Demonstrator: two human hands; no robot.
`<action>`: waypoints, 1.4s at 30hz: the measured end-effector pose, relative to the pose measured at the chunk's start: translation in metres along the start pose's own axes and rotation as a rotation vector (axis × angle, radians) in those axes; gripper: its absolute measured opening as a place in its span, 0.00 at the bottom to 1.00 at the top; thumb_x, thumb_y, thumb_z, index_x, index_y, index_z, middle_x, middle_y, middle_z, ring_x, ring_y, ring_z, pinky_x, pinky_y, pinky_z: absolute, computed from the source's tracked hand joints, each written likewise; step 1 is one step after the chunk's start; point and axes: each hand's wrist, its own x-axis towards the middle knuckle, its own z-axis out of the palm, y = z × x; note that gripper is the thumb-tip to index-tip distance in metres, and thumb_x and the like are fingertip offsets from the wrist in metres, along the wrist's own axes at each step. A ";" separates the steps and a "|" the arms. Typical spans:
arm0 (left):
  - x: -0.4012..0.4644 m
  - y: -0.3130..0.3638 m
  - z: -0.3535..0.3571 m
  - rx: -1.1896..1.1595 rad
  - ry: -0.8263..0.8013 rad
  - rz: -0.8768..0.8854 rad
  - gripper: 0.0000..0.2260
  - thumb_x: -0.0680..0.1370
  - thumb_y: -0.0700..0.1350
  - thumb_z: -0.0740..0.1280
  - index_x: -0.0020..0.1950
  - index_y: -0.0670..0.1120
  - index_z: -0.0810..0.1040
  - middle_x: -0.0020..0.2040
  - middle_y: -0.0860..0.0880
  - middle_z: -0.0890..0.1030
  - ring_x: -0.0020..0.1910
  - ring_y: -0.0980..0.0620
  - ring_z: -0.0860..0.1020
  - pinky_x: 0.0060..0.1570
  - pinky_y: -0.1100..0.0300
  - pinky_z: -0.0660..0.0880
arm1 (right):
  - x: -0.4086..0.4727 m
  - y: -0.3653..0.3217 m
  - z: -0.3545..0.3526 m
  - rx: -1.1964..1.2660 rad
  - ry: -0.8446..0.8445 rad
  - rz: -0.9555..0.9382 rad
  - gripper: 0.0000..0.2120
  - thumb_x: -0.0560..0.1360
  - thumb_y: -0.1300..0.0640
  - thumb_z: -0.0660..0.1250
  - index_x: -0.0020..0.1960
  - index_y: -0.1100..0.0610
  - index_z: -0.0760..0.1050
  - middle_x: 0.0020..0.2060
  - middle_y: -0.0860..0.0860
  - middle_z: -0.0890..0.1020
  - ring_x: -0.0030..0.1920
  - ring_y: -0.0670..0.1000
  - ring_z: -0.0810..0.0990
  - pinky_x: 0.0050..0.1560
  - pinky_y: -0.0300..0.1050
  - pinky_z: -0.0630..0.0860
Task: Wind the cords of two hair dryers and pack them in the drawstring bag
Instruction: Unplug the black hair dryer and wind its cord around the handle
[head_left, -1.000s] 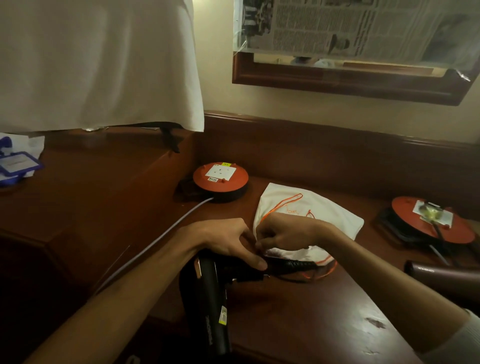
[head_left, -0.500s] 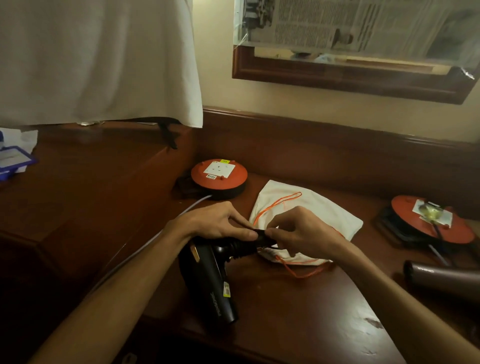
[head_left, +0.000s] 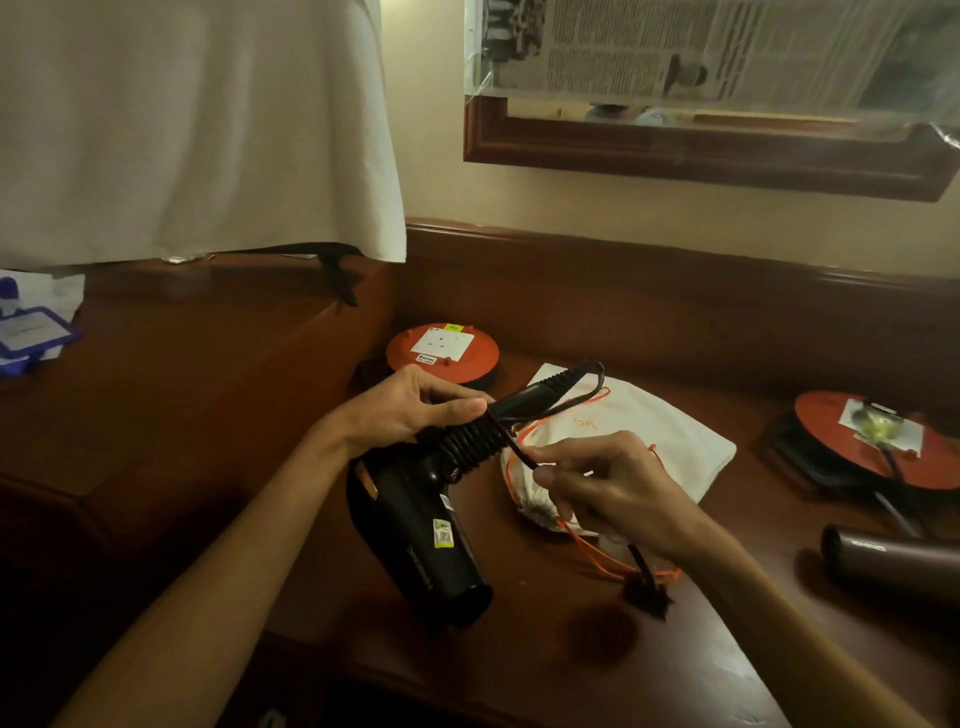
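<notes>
My left hand (head_left: 410, 410) grips the handle of a black hair dryer (head_left: 431, 530), lifted above the wooden desk with its nozzle pointing down toward me. Its black cord (head_left: 467, 441) is wound in tight turns round the handle. My right hand (head_left: 608, 483) pinches the loose end of that cord, and the plug (head_left: 644, 587) dangles below it. A white drawstring bag (head_left: 654, 431) with orange cords lies flat on the desk behind my hands. A second, brown hair dryer (head_left: 893, 564) lies at the right edge.
Two orange cable reels stand on the desk (head_left: 519, 649): one (head_left: 441, 348) at the back centre, one (head_left: 878, 441) at the right with a plug in it. A raised wooden ledge (head_left: 197, 374) runs along the left under a white cloth (head_left: 192, 130). A mirror frame (head_left: 701, 161) hangs above.
The black dryer has been lifted off the desk and tilted up. More cord now sits wound round its handle, and my right hand has drawn the cord end down to the right.
</notes>
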 end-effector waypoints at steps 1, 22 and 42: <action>-0.001 0.002 0.002 -0.014 -0.003 0.008 0.12 0.75 0.51 0.70 0.57 0.52 0.86 0.55 0.45 0.87 0.57 0.48 0.85 0.61 0.54 0.80 | -0.001 0.003 0.003 0.001 0.032 -0.011 0.09 0.79 0.57 0.69 0.58 0.53 0.85 0.32 0.60 0.82 0.24 0.55 0.71 0.25 0.43 0.68; -0.003 -0.024 0.066 -0.074 -0.078 -0.032 0.21 0.84 0.54 0.62 0.77 0.53 0.71 0.71 0.51 0.78 0.71 0.53 0.76 0.71 0.56 0.70 | -0.014 0.048 0.044 0.013 0.156 0.071 0.14 0.84 0.59 0.62 0.46 0.50 0.83 0.32 0.41 0.82 0.33 0.38 0.77 0.36 0.32 0.69; -0.006 -0.035 0.094 0.213 0.259 0.201 0.16 0.85 0.49 0.52 0.51 0.46 0.78 0.36 0.54 0.79 0.34 0.60 0.75 0.35 0.66 0.68 | -0.054 0.044 -0.024 -0.021 -0.137 0.338 0.16 0.81 0.48 0.64 0.45 0.58 0.81 0.26 0.53 0.72 0.24 0.52 0.68 0.26 0.44 0.69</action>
